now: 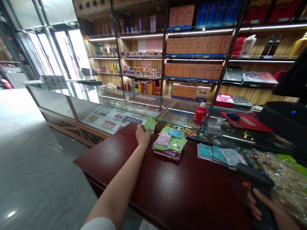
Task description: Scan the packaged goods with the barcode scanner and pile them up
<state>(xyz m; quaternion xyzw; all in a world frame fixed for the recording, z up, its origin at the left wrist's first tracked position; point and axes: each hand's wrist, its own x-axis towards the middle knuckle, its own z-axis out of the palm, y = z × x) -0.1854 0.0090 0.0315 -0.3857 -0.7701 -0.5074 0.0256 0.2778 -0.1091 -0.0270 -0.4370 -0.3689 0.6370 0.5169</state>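
My left hand [142, 135] is stretched forward, its fingers closed on a small green packet [150, 125] above the far edge of the dark red wooden table [174, 185]. Just right of it lies a pile of packets [169, 144] in pink, green and blue. My right hand [266, 209] is wrapped round the handle of a black barcode scanner [257, 179], at the right side of the table. Blue packets [215, 153] lie in a row between the pile and the scanner's head. The right hand is slightly blurred.
Bagged pale goods [283, 178] crowd the table's right end. Behind stand a glass display counter [122, 103], a red bottle [200, 113], a mouse [233, 116] on a red mat [250, 122] and a black monitor [301, 67]. Shelves of orange boxes [192, 71] line the wall.
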